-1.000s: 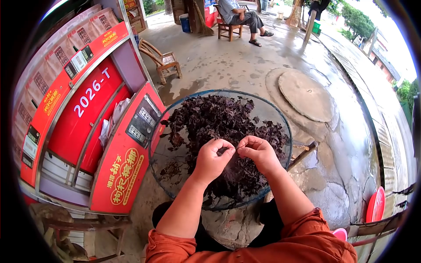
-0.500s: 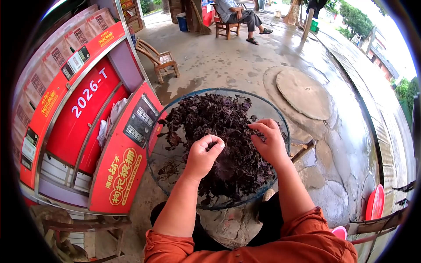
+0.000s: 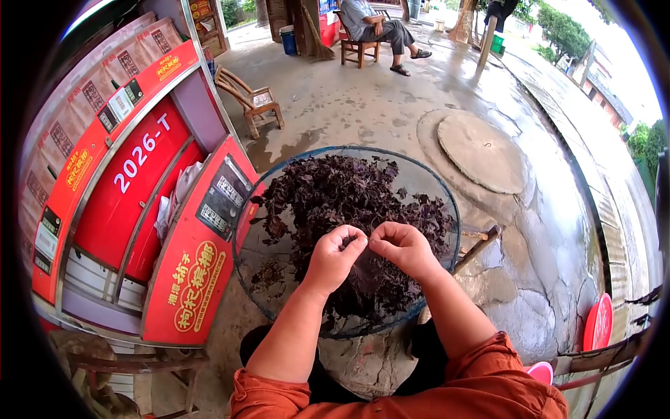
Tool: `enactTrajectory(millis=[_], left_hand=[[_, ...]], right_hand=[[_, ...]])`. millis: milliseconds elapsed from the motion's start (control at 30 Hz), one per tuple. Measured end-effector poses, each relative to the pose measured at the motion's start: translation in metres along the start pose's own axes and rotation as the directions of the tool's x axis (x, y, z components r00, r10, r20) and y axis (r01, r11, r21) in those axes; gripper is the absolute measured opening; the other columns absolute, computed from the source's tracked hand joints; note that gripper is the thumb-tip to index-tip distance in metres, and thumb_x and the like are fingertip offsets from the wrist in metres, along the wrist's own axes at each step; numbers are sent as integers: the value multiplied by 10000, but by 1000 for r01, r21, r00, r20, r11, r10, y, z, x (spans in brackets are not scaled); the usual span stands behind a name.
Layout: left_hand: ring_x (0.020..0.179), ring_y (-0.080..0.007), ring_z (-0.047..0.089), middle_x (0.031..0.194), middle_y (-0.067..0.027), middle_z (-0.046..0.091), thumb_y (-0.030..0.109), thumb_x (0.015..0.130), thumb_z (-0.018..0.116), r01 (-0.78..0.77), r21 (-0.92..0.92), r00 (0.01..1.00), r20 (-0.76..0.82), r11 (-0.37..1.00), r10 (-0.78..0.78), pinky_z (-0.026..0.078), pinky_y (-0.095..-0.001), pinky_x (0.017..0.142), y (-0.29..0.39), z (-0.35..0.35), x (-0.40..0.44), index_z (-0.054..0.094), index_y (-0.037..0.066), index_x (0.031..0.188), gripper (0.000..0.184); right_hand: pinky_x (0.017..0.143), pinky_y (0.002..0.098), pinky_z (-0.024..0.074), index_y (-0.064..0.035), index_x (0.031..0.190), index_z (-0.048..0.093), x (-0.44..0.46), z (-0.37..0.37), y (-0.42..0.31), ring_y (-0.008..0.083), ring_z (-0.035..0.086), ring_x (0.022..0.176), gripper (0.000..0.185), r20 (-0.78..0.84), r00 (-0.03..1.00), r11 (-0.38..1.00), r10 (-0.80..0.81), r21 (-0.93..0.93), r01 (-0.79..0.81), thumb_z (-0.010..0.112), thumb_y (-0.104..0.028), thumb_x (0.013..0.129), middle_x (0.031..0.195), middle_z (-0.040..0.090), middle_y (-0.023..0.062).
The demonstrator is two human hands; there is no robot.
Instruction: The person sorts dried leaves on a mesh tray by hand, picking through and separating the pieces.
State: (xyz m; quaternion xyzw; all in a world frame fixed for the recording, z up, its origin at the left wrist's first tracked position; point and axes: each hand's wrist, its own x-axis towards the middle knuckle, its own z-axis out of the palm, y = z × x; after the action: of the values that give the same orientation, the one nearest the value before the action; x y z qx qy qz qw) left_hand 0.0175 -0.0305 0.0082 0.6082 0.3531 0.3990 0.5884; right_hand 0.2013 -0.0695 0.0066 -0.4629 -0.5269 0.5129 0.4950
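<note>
A heap of dark purple, crinkled leaves [image 3: 342,185] lies on a round mesh tray [image 3: 422,174] with a blue rim, in front of my knees. Above the near part of the heap, my left hand [image 3: 333,260] is closed, thumb against curled fingers. My right hand [image 3: 406,253] is pinched right beside it, the fingertips of both hands meeting or nearly so. Whatever sits between the fingers is too small to make out. Small brownish bits [image 3: 269,274] lie on the mesh at the tray's left side.
A red display cabinet [image 3: 188,279] stands close on the left. Beyond the tray are a small bamboo chair [image 3: 262,101] and a seated person [image 3: 387,35]. A round concrete cover [image 3: 481,153] lies to the right. A red basin [image 3: 598,322] stands at the far right.
My right hand has come left and down from the right part of the heap to meet my left hand, its fingers now pinched. The left hand has shifted slightly right and down.
</note>
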Motion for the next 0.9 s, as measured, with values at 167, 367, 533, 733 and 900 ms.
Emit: enactTrajectory(millis=[167, 367, 533, 733, 900], left_hand=[[693, -9, 441, 779, 89, 539, 147, 948, 639, -20, 65, 1000, 17, 998, 19, 385, -202, 606, 1, -7, 0, 639, 50, 941, 97], [654, -16, 445, 783, 77, 556, 187, 959, 642, 151, -174, 986, -38, 973, -160, 368, -190, 582, 5, -11, 1, 647, 101, 946, 87], [666, -2, 466, 808, 75, 577, 147, 957, 652, 145, -272, 989, 39, 951, -139, 352, -169, 565, -1, 7, 0, 661, 79, 988, 76], [661, 1, 465, 815, 75, 590, 150, 950, 659, 119, -198, 993, 30, 973, -115, 358, -174, 569, -1, 6, -2, 661, 81, 990, 80], [679, -9, 481, 852, 68, 603, 144, 934, 675, 147, -229, 989, 50, 962, -139, 373, -182, 584, -2, 7, -1, 668, 82, 1020, 106]], right_hand=[[565, 231, 400, -29, 846, 639, -1, -10, -7, 37, 474, 656, 36, -92, 983, 926, -159, -359, 116, 634, -64, 847, 703, 537, -49], [781, 244, 486, -16, 941, 673, 0, -15, -18, 91, 596, 852, 84, -142, 911, 797, -387, -547, 254, 655, -14, 860, 915, 665, 23], [781, 225, 483, -28, 983, 665, -1, 6, -4, 58, 581, 847, 76, -89, 991, 987, -97, 118, 107, 680, -88, 939, 885, 649, -35], [733, 222, 472, -34, 952, 656, -2, 3, -2, 50, 572, 822, 39, -53, 987, 989, -151, -19, 150, 659, -56, 921, 886, 637, -29], [692, 225, 456, -38, 909, 644, -1, 1, -2, 47, 539, 775, 24, -80, 985, 987, -154, -50, 151, 659, -44, 890, 853, 607, -32]])
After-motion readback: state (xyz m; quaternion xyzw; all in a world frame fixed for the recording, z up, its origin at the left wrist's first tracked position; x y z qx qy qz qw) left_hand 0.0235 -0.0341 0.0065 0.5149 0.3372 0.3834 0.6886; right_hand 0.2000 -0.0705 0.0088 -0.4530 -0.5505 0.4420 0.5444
